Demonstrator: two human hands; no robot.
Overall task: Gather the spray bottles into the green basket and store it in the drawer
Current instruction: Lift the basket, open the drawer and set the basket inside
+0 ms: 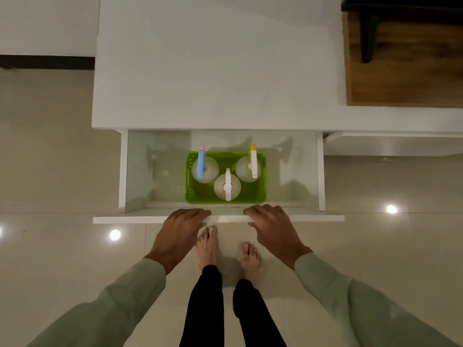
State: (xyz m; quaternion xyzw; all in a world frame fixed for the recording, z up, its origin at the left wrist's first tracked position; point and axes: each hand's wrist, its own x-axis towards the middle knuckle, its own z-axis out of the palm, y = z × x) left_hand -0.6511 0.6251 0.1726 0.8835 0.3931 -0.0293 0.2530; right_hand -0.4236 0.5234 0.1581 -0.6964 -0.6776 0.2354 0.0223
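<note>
Now, sweeping left to right: the left hand (184, 220) lies palm down on the front panel (125, 219) of the open drawer (140, 171), fingers draped together over the top edge, holding nothing but that edge. Whether the fingertips curl inside the lip, I cannot tell.

Inside, the green basket (198, 197) sits on the drawer floor, toward the front and roughly centred. First in it, the bottle with the blue trigger (200, 164), upright at the back left. Then the white-trigger bottle (227, 184), front and middle, close to the basket's near wall. Then the yellow-trigger bottle (253, 162), back right. All three stand, close together but seemingly apart.

On to the right hand (269, 221), same story: flat over the panel edge, fingers together, gripping nothing else.

So gathering looks done; only the closing appears to remain. The risks? A sharp shove could send the basket sliding on that smooth floor and topple the tall bottles. The pink and yellow nozzle tips stand high, and could catch the cabinet top (215, 71) if clearance is tight. Uneven pressure from the two hands might skew the drawer. And fingers over that edge could get pinched.
</note>
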